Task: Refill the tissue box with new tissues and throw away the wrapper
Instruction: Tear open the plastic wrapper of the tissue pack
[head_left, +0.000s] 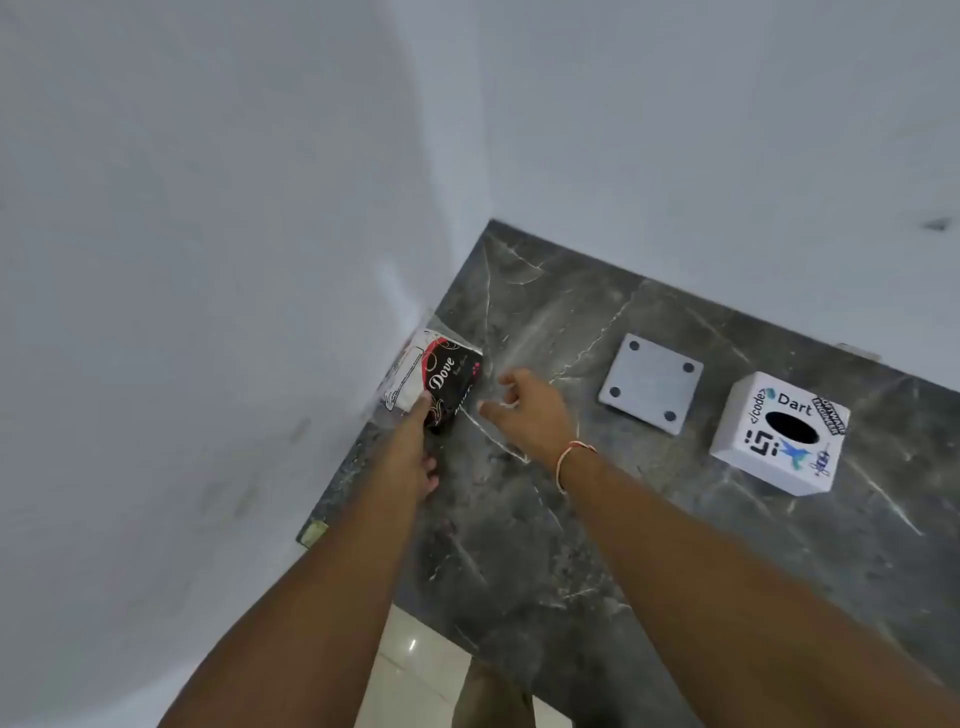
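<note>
The tissue box (779, 432) is white and shaped like a cube, with stickers on top and a dark oval hole in the middle. It sits on the dark marble counter (597, 545), over on the right side, well apart from both hands.

Closest to the camera, two bare arms reach out over the counter. The left hand (415, 447) lies low by the white wall (208, 260). Its fingertip touches the near edge of the tissue pack (434, 382), but its fingers are not closed around it. The right hand (530, 410) is just beside the pack. Its fingers are spread loosely and hold nothing. A red and white thread band (570, 460) goes around the right wrist.

The tissue pack is black, red and white, with the word "Dove" on it. It is still in its clear wrapper and leans against the wall.

Farther along the counter, a flat white square lid (650, 383) with four dark dots lies between the right hand and the tissue box.
</note>
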